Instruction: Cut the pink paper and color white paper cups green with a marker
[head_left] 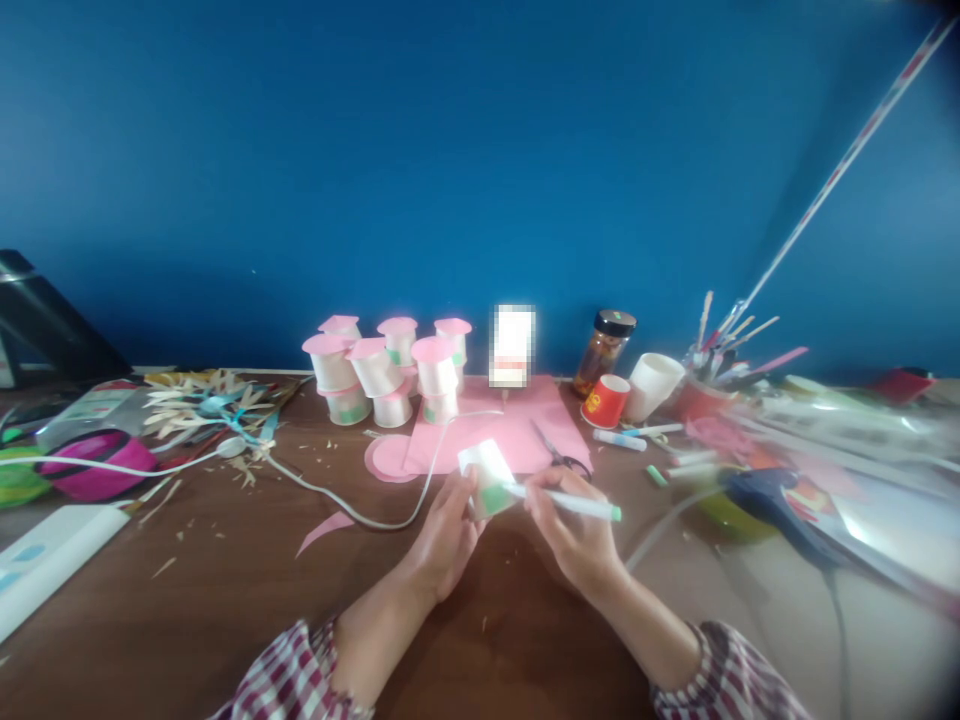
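Observation:
My left hand (pixel 448 535) is closed around a small white paper cup (pixel 484 462), tilted in front of me, with a green patch on its side. In my right hand (pixel 574 535) is a white marker pen (pixel 574 500) with a green end. Its other end meets the cup beside the green patch. Just beyond the cup lies a sheet of pink paper (pixel 472 430), with dark-handled scissors (pixel 559 455) on its right part. Several stacked white cups with pink paper tops (pixel 435 350) stand behind on the left, some marked with green.
A white cable (pixel 352 520) curves across the brown table (pixel 262 620). A dark-lidded jar (pixel 604 350), a red cup (pixel 606 400) and a white cup (pixel 654 385) stand right. Loose markers (pixel 619 439) and a blue-black glue gun (pixel 787 515) lie nearby; a power strip (pixel 60 560) is left.

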